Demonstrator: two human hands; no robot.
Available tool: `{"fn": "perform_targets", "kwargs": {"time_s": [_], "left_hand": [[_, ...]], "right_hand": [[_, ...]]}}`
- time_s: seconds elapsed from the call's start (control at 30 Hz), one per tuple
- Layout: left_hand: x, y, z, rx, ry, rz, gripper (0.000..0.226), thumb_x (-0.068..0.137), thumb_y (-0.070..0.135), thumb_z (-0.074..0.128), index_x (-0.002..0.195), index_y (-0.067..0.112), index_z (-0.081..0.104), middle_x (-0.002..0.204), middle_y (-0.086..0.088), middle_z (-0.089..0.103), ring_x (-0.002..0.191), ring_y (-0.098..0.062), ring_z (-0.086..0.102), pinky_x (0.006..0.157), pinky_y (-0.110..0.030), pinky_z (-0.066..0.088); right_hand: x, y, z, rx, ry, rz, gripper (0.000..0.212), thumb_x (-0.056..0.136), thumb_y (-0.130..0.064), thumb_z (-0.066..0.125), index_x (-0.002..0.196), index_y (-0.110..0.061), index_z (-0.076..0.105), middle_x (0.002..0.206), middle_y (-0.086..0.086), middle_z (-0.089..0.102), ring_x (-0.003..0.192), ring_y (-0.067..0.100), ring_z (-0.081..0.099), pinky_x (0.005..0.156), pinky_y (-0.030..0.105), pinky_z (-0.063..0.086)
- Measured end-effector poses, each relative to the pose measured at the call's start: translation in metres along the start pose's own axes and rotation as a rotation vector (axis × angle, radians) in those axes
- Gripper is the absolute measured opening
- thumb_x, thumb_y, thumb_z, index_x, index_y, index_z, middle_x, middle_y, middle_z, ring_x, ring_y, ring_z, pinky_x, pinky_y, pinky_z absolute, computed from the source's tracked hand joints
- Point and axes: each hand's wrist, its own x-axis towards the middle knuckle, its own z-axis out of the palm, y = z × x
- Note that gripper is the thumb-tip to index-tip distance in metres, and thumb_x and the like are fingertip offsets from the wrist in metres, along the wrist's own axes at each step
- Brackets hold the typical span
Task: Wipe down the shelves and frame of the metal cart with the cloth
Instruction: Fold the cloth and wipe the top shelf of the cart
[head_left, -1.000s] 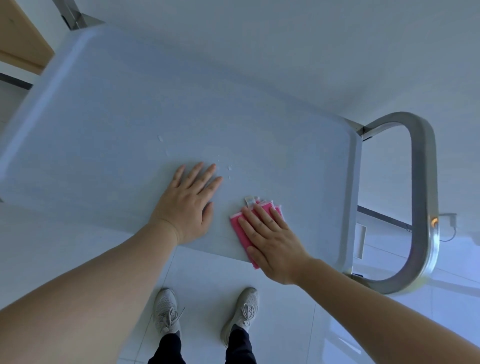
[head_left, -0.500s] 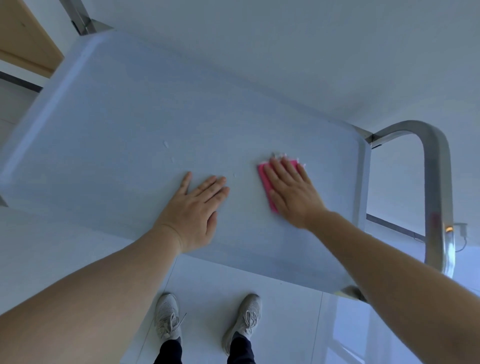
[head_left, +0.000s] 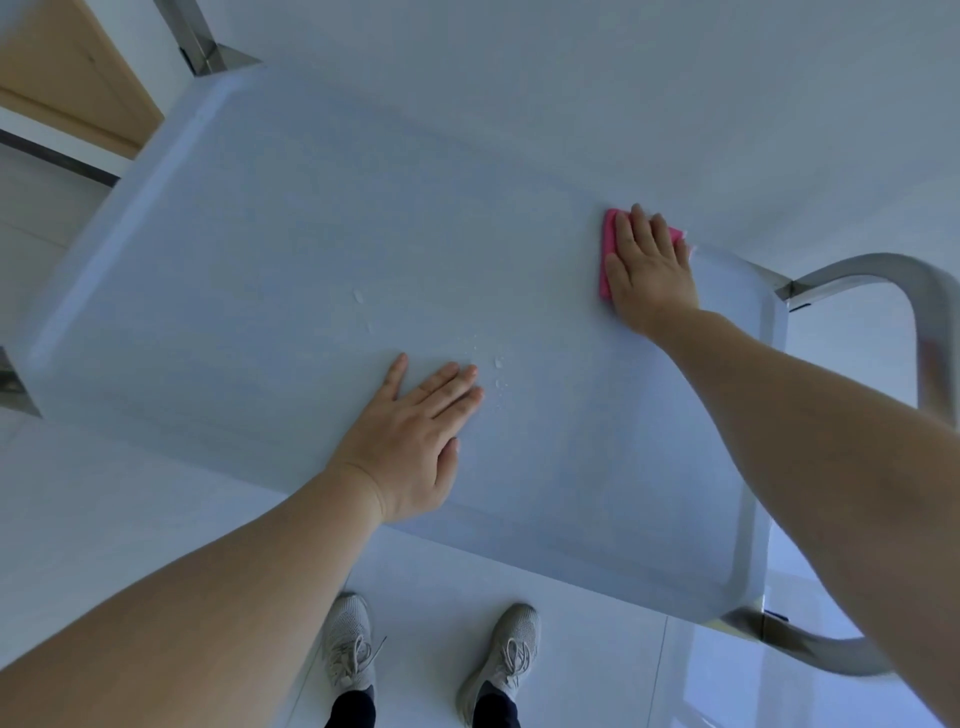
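Cloth (head_left: 609, 254): pink, soft and limp, at the top shelf's (head_left: 291, 249) far right corner; best pressed flat, not pinched
Right hand (head_left: 649, 270): fingers (head_left: 641, 228) spread flat on the cloth, pinning it
Left hand (head_left: 415, 431): open palm bracing near edge
Droplets (head_left: 496, 374): likely slick
Handle (head_left: 930, 332): stiff metal, unwiped

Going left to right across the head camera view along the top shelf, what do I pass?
Wooden door → left hand → water drops → pink cloth under the right hand → cart handle.
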Motion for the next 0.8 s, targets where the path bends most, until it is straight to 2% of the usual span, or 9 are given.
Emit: {"fn": "perform_targets", "kwargs": {"time_s": [0.1,0.23,0.37,0.5,0.7,0.8], "left_hand": [[0.0,-0.001,0.0,0.008,-0.007,-0.009,0.058,0.082,0.029,0.029,0.135,0.011,0.045,0.148,-0.004,0.036,0.135,-0.02,0.035,0.11,-0.059,0.019],[-0.001,-0.001,-0.001,0.014,0.001,-0.01,0.057,0.081,0.028,0.03,0.133,0.01,0.047,0.145,-0.005,0.04,0.133,-0.021,0.039,0.109,-0.06,0.022],[-0.002,0.001,-0.002,0.002,-0.003,-0.029,0.058,0.081,0.028,0.03,0.134,0.012,0.047,0.146,-0.003,0.039,0.134,-0.02,0.037,0.11,-0.058,0.019],[-0.002,0.004,-0.007,-0.009,0.006,-0.067,0.057,0.082,0.028,0.028,0.133,0.01,0.048,0.145,-0.006,0.041,0.134,-0.021,0.037,0.111,-0.056,0.018],[-0.013,0.004,-0.019,-0.048,0.04,-0.127,0.054,0.081,0.026,0.032,0.126,0.004,0.055,0.138,-0.014,0.049,0.128,-0.03,0.045,0.109,-0.051,0.028],[-0.023,-0.021,-0.029,0.007,0.043,-0.127,0.055,0.079,0.029,0.032,0.121,0.004,0.059,0.134,-0.016,0.052,0.123,-0.033,0.05,0.106,-0.053,0.032]], "right_hand": [[-0.001,-0.009,0.002,0.001,0.026,-0.011,0.056,0.099,-0.035,0.021,0.15,-0.018,0.006,0.159,0.004,0.004,0.146,0.027,0.001,0.117,0.047,-0.001],[-0.019,-0.03,0.007,-0.04,-0.021,-0.186,0.055,0.1,-0.036,0.022,0.15,-0.02,0.006,0.159,0.003,0.004,0.146,0.026,0.0,0.117,0.046,-0.002],[-0.058,-0.058,0.016,-0.062,-0.058,-0.298,0.055,0.099,-0.036,0.024,0.15,-0.019,0.011,0.159,0.003,0.009,0.146,0.026,0.007,0.116,0.045,-0.001],[-0.115,-0.082,0.023,-0.048,-0.097,-0.354,0.059,0.095,-0.041,0.016,0.149,-0.018,0.015,0.157,0.003,0.015,0.145,0.026,0.012,0.117,0.047,0.002],[-0.155,-0.086,0.03,-0.073,-0.128,-0.365,0.059,0.094,-0.044,0.008,0.149,-0.023,0.001,0.157,-0.006,-0.002,0.146,0.021,-0.001,0.115,0.04,-0.012],[-0.151,-0.085,0.029,-0.081,-0.122,-0.368,0.058,0.096,-0.042,0.014,0.149,-0.023,0.0,0.158,-0.003,0.001,0.146,0.021,-0.002,0.115,0.039,-0.013]]}}
